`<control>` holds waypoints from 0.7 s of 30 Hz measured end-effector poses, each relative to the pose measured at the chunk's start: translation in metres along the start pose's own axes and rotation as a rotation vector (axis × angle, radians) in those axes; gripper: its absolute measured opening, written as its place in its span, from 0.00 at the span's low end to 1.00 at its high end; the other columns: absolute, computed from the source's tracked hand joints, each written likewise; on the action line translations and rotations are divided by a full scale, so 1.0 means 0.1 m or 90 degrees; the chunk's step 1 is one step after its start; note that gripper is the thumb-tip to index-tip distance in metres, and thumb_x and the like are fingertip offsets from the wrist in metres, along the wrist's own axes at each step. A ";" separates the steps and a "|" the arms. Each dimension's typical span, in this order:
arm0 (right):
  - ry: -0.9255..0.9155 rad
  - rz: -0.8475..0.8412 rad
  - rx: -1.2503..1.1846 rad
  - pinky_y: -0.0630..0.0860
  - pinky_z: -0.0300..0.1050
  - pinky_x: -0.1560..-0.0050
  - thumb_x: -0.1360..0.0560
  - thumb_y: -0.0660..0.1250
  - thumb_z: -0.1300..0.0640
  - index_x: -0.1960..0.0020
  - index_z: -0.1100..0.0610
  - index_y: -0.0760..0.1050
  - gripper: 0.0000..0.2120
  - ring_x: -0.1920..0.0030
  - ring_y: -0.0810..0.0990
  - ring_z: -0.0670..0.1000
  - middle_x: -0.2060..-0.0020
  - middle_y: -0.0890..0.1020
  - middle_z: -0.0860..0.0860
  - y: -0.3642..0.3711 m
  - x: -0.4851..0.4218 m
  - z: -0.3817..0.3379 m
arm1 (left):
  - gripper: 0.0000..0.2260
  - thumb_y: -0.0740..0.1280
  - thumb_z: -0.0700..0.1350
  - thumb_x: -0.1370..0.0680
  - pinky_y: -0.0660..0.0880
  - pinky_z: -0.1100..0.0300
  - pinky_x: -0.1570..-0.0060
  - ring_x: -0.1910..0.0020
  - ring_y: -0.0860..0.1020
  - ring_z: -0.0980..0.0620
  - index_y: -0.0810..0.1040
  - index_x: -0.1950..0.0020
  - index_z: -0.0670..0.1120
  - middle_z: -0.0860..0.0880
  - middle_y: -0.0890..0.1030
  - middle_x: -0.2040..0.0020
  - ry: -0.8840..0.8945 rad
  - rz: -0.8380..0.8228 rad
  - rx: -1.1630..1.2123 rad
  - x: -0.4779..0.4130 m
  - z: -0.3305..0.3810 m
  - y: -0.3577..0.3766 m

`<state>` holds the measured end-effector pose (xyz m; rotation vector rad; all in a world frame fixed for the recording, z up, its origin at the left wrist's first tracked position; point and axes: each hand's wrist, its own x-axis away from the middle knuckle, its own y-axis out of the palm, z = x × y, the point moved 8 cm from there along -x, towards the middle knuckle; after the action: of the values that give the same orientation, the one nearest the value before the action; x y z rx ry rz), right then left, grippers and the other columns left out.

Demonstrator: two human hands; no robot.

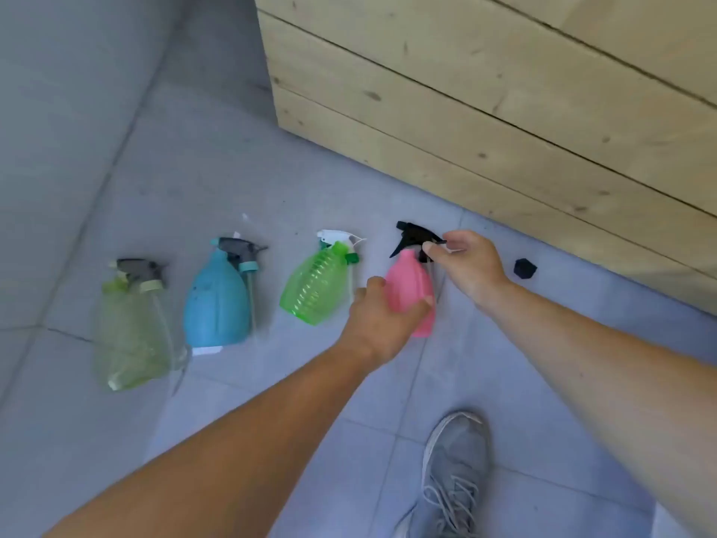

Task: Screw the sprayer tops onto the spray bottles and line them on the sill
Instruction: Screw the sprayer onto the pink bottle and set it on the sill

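Four plastic spray bottles in a row on grey floor tiles: pale yellow-green bottle (130, 335), blue bottle (216, 300), ribbed bright green bottle (316, 285), pink bottle (409, 289). Left hand (382, 324) wrapped around the pink bottle. Right hand (467, 266), fingertips pinching its black trigger sprayer top (413, 236). Small black cap (524, 269) near a pale wooden plank crate (485, 91).

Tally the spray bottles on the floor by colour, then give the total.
Pale yellow-green bottle: 1
Blue bottle: 1
Bright green bottle: 1
Pink bottle: 1, gripped by the left hand, with the right hand at its black sprayer top
Total: 4
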<state>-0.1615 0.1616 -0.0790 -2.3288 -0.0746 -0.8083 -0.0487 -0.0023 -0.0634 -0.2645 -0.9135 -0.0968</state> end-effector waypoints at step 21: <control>0.016 -0.159 0.114 0.76 0.47 0.62 0.32 0.78 0.54 0.54 0.62 0.80 0.14 0.65 0.79 0.52 0.63 0.81 0.56 0.16 -0.54 -0.01 | 0.39 0.76 0.59 0.42 0.84 0.56 0.60 0.45 0.82 0.49 0.72 0.34 0.47 0.48 0.79 0.39 -0.037 -0.045 0.186 -0.10 -0.29 0.28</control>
<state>-0.2017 0.1567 -0.1189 -2.1648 -0.4171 -0.9125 -0.0273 0.0164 -0.0936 0.0362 -0.9815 -0.0212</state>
